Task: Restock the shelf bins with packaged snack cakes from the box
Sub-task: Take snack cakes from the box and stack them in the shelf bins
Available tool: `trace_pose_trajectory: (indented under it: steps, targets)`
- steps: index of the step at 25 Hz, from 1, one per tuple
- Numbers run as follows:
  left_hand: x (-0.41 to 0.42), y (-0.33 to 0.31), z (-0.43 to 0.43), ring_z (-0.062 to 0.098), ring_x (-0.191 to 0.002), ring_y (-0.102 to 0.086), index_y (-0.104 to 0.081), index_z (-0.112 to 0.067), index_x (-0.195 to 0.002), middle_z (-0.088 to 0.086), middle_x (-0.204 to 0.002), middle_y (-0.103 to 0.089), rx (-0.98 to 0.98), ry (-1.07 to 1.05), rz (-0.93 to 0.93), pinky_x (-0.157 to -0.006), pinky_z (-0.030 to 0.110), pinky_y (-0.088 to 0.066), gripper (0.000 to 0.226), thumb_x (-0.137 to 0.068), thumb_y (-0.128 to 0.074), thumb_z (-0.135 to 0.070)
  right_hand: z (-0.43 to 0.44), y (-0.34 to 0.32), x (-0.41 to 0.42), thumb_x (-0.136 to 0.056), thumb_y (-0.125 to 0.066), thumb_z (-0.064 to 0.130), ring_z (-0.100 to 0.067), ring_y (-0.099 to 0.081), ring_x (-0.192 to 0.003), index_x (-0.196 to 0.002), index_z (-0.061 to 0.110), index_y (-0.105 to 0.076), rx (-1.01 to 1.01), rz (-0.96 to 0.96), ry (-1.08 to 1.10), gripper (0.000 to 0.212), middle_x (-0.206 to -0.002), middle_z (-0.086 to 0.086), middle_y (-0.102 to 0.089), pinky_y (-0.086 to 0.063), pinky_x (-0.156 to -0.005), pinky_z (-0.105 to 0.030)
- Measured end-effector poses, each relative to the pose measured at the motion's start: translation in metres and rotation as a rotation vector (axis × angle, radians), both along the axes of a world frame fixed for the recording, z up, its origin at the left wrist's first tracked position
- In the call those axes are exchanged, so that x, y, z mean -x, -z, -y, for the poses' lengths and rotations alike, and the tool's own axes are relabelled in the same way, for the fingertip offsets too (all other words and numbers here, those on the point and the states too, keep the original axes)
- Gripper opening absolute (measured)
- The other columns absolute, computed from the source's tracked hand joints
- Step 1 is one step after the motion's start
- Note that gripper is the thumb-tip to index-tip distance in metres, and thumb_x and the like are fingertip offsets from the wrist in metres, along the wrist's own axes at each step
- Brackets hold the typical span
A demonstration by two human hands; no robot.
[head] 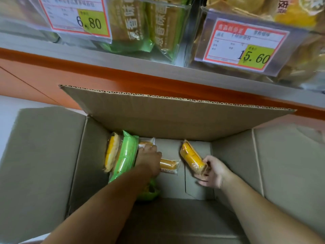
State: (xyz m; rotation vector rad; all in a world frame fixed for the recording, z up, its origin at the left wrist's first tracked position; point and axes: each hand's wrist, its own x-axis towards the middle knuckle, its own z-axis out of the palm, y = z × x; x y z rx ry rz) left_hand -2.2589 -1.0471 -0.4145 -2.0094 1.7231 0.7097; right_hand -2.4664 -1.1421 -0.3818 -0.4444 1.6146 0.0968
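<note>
Down inside the open cardboard box (52, 155), flaps spread to all four sides, both arms reach in from the near edge. Left hand (150, 160): back facing up, fingers bent down onto a clear-wrapped cake (145, 144) at the far left of the box floor; cannot tell whether the fingers close round it or only touch it. Just left of that hand a green pack (126, 155) stands on edge, and beyond it a yellow pack (111, 152) leans against the left box wall. Second green pack (149, 193) partly hidden under the left forearm. Loose cake (168, 166) lies flat on the box floor between the two hands, touching neither as far as visible. Right hand (213, 171): fingers and thumb curled round the near end of an orange-yellow wrapped cake (191, 156), held tilted, far end raised clear of the floor. Above the far flap runs the shelf (123, 59) with an orange strip below it. Left bin (184, 18) holds green packs, tag reads 6.80 (77, 14); right bin (202, 32) holds yellowish packs, tag reads 15.60 (246, 43)
</note>
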Motion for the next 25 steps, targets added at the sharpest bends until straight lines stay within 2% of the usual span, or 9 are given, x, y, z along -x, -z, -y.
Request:
trace_pose_trajectory:
  steps: [4,6,9,12,15,17,19,22,25]
  targets:
    - [-0.001,-0.002,0.000,0.029,-0.128,-0.036,-0.053,-0.029,-0.133,0.004,-0.134,-0.048,0.050,-0.021,-0.058,-0.102,0.042,-0.033,0.055,-0.084,-0.063,-0.050,-0.009,0.009,0.000,-0.098,-0.050,0.028,-0.023,-0.060,-0.070,-0.086,0.009,-0.061,0.218,-0.169,-0.059,0.025,-0.085,-0.012,-0.066,-0.047,-0.071,-0.032]
    - [-0.004,-0.005,-0.004,0.027,-0.127,-0.037,-0.053,-0.034,-0.134,0.001,-0.133,-0.050,0.060,-0.026,-0.139,-0.101,0.041,-0.033,0.057,-0.082,-0.064,-0.054,-0.010,0.012,-0.001,-0.092,-0.062,0.037,-0.025,-0.066,-0.081,-0.102,0.009,-0.064,0.311,-0.144,-0.178,0.030,-0.095,-0.012,-0.070,-0.053,-0.077,-0.036]
    - [-0.002,-0.009,-0.008,0.024,-0.126,-0.036,-0.051,-0.038,-0.135,-0.001,-0.132,-0.050,0.071,-0.062,-0.244,-0.099,0.038,-0.033,0.057,-0.082,-0.064,-0.056,-0.016,0.016,-0.003,-0.081,-0.077,0.030,-0.024,-0.067,-0.089,-0.117,0.012,-0.059,0.348,-0.127,-0.392,0.044,-0.103,-0.008,-0.069,-0.056,-0.080,-0.038]
    - [0.006,-0.010,-0.009,0.023,-0.132,-0.035,-0.049,-0.035,-0.136,-0.002,-0.135,-0.052,0.028,-0.117,-0.336,-0.101,0.040,-0.032,0.055,-0.086,-0.062,-0.053,-0.016,0.004,-0.008,-0.083,-0.074,0.018,-0.021,-0.066,-0.086,-0.116,0.010,-0.058,0.224,-0.006,-0.291,0.037,-0.100,-0.008,-0.069,-0.050,-0.069,-0.030]
    - [0.010,-0.012,-0.011,0.022,-0.136,-0.034,-0.046,-0.029,-0.139,-0.001,-0.138,-0.050,0.023,-0.175,-0.385,-0.104,0.038,-0.033,0.061,-0.085,-0.065,-0.051,-0.013,0.001,0.002,-0.081,-0.073,0.007,-0.017,-0.060,-0.074,-0.111,0.006,-0.058,0.256,-0.052,-0.240,0.034,-0.092,-0.009,-0.066,-0.040,-0.057,-0.025]
    - [0.008,-0.015,-0.010,0.022,-0.130,-0.037,-0.046,-0.027,-0.139,0.000,-0.138,-0.048,0.163,-0.198,-0.334,-0.105,0.035,-0.033,0.064,-0.082,-0.066,-0.050,-0.017,0.002,0.007,-0.081,-0.074,0.009,-0.016,-0.059,-0.070,-0.108,0.004,-0.060,0.312,-0.133,-0.284,0.031,-0.089,-0.009,-0.065,-0.039,-0.054,-0.025]
    - [-0.002,-0.016,-0.007,0.026,-0.124,-0.041,-0.048,-0.021,-0.137,0.007,-0.133,-0.049,0.324,-0.272,-0.204,-0.104,0.035,-0.034,0.054,-0.087,-0.061,-0.039,-0.022,0.005,0.010,-0.081,-0.075,0.012,-0.017,-0.061,-0.070,-0.105,0.006,-0.059,0.290,-0.164,-0.311,0.029,-0.085,-0.007,-0.065,-0.042,-0.055,-0.026]
    - [-0.019,-0.017,0.003,0.030,-0.122,-0.045,-0.044,-0.010,-0.134,0.015,-0.131,-0.049,0.155,-0.339,-0.065,-0.100,0.035,-0.038,0.048,-0.091,-0.061,-0.020,-0.023,0.009,0.009,-0.082,-0.074,0.011,-0.017,-0.061,-0.073,-0.099,0.012,-0.054,0.273,-0.156,-0.341,0.027,-0.085,-0.004,-0.062,-0.043,-0.057,-0.027]
    - [-0.021,-0.007,0.011,0.030,-0.123,-0.044,-0.045,-0.005,-0.136,0.015,-0.134,-0.052,-0.011,-0.212,0.082,-0.095,0.035,-0.042,0.041,-0.103,-0.042,-0.028,-0.018,0.008,0.008,-0.081,-0.075,0.013,-0.019,-0.062,-0.077,-0.101,0.013,-0.053,0.254,-0.144,-0.364,0.030,-0.091,-0.007,-0.063,-0.046,-0.059,-0.029]
